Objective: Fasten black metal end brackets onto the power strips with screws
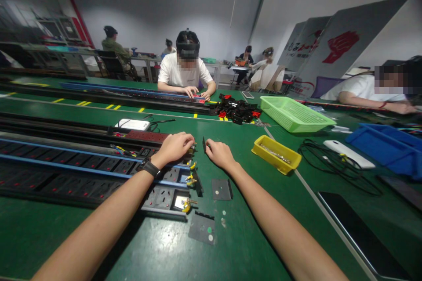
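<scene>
My left hand [174, 145], with a dark watch on its wrist, is bent over the end of a long black power strip [145, 151], its fingers curled down beside a brass screw; the fingertips are partly hidden. A short gap away, my right hand [219, 153] pinches a thin black end plate [204, 145] held upright on edge. Nearer me lie more socket strips in blue-edged channels [125, 174], with yellow-green wires and screws [190, 180] at their open ends. Two loose black plates, a farther one [221, 189] and a nearer one [202, 228], lie flat on the green table.
Right of my hands stand a yellow tray [280, 162] of small metal parts, a green basket [296, 116] and a blue bin [389, 145]. A phone [359, 232] and a coiled black cable [329, 162] lie there. Across the table a co-worker [186, 70] handles parts near a black-red pile [237, 109].
</scene>
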`<state>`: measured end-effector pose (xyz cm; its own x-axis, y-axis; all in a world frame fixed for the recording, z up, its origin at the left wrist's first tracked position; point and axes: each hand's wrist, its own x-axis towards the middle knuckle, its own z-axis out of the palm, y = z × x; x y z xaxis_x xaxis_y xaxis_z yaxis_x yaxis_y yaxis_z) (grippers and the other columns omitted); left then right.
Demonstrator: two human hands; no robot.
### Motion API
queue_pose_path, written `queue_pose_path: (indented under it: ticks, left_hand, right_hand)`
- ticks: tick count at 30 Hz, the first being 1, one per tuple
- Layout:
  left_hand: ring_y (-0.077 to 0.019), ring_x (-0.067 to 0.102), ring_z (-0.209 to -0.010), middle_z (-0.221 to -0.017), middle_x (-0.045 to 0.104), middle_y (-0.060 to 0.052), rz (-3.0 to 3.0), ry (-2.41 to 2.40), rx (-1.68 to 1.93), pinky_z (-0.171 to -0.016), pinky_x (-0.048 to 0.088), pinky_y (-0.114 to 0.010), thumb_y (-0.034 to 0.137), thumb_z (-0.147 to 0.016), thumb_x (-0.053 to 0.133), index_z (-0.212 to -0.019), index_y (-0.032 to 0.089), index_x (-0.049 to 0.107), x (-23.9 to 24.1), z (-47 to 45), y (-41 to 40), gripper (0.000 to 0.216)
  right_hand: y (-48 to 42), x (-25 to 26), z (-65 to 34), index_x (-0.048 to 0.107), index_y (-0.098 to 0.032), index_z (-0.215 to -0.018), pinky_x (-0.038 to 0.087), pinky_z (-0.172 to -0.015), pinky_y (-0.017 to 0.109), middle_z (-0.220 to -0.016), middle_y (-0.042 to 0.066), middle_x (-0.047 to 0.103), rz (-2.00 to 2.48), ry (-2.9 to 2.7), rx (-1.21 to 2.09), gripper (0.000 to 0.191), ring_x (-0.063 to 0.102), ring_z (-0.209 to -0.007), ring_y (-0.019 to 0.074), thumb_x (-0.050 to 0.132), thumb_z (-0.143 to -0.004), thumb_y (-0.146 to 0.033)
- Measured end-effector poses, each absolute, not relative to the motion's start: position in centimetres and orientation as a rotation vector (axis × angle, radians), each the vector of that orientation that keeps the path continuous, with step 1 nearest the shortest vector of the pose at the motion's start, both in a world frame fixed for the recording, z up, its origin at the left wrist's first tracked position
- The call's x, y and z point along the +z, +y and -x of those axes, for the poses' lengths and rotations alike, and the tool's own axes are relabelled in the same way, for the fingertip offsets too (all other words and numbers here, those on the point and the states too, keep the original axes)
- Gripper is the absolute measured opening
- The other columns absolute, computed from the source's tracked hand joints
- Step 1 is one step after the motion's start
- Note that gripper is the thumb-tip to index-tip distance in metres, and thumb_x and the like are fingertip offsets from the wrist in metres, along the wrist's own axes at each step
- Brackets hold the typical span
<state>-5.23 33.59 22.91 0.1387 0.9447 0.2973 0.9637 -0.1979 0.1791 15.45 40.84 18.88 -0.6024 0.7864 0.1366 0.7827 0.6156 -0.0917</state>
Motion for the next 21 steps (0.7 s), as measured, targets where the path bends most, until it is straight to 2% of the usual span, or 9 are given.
queue_pose_path:
  ticks: [21]
  left_hand:
    - [-0.0227, 0.067, -0.100, -0.106, 0.072, -0.003, 2.328, -1.946, -0.531, -0.078, 0.045, -0.030, 0.038, -0.103, 0.046, -0.105, 0.027, 0.072, 22.74, 5.35, 33.70, 0.028]
  right_hand:
    - [40.86, 18.88, -15.50, 0.062, -0.026, -0.124, 0.044, -0.080, 0.028, -0.108, 0.008, 0.077, 1.323, -2.670, 0.073, 0.032, 0.071, -0.098, 0.0240, 0.036, -0.107, -0.036]
